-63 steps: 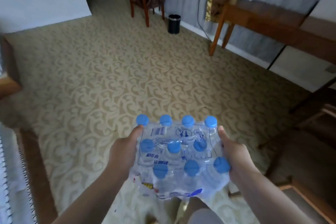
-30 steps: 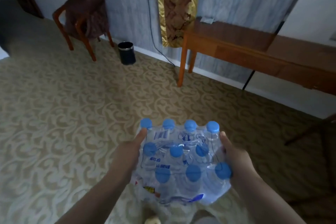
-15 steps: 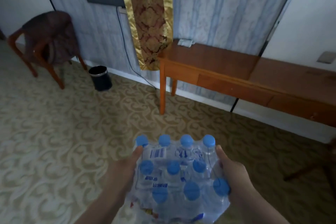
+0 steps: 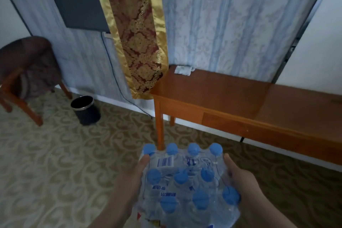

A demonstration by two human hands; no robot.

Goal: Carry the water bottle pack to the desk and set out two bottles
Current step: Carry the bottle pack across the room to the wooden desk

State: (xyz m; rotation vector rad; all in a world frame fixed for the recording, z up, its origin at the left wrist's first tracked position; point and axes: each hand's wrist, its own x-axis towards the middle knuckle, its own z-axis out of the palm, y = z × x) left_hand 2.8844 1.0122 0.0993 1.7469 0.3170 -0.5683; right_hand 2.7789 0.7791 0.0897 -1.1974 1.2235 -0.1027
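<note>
One long wooden desk (image 4: 231,90) is standing against the wall ahead. Nearer, the shrink-wrapped water bottle pack (image 4: 187,181) is hanging above the carpet, clamped between the left hand (image 4: 132,179) and right hand (image 4: 240,177), thumbs pressing its top.

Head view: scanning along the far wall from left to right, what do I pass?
Chair → black waste bin → gold-edged hanging cloth → white folded item on the desk's left end → the rest of the wooden desk running out the right edge.
</note>
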